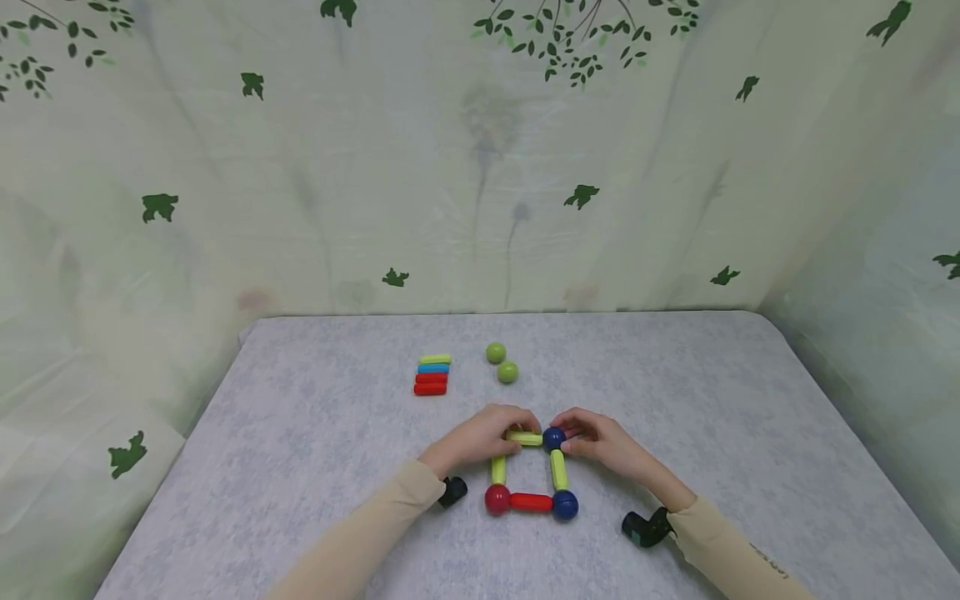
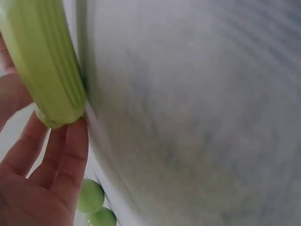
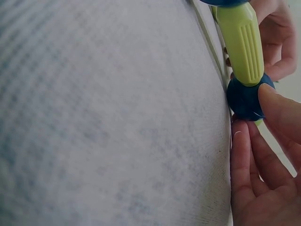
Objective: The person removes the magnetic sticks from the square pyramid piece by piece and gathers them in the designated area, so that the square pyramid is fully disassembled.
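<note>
In the head view, rods and balls form a four-sided outline on the table. My left hand (image 1: 487,432) is at its far left corner, gripping the far yellow-green rod (image 1: 527,438) with thumb and fingers. My right hand (image 1: 606,443) pinches the far blue ball (image 1: 553,439), also seen between thumb and fingers in the right wrist view. From that ball a yellow-green rod (image 1: 558,471) runs to the near blue ball (image 1: 565,506). A red rod (image 1: 531,502) links this to a red ball (image 1: 497,500). The left-side yellow-green rod (image 1: 498,470) rises from the red ball toward my left hand.
Behind the outline lie two green balls (image 1: 496,352). Left of them is a row of rods: one yellow-green (image 1: 436,359), one blue (image 1: 434,368) and two red (image 1: 431,378). A leaf-patterned curtain (image 1: 450,167) hangs behind the grey table (image 1: 315,400).
</note>
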Tool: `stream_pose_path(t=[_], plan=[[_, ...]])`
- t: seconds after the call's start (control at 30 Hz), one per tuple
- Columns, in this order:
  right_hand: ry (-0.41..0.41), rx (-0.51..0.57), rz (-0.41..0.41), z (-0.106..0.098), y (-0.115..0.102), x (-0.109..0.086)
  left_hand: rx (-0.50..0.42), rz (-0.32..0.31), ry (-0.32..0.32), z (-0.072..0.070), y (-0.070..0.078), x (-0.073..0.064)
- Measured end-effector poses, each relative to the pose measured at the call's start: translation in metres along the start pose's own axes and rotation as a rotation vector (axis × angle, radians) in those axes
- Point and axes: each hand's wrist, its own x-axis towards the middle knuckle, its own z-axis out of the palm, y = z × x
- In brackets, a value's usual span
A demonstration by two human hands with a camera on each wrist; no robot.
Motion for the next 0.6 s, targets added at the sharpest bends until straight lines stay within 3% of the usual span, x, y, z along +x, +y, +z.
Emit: stream_pose_path(t=[0.37,0.43,0.6], plan=[[0.006,-0.012,-0.007,0.0002,0.0038,0.0013,0.196,-0.013,0.055,0.0027,0.0062,-0.0013],[0.008,-0.016,-0.002,0.0005,0.0031,0.0009,0.188,-0.017,0.071,0.0021,0.0051,-0.0028],[0.009,-0.017,-0.005,0.0011,0.0022,0.0007,0.035,0.023,0.092,-0.0020,-0.0008,-0.0087]])
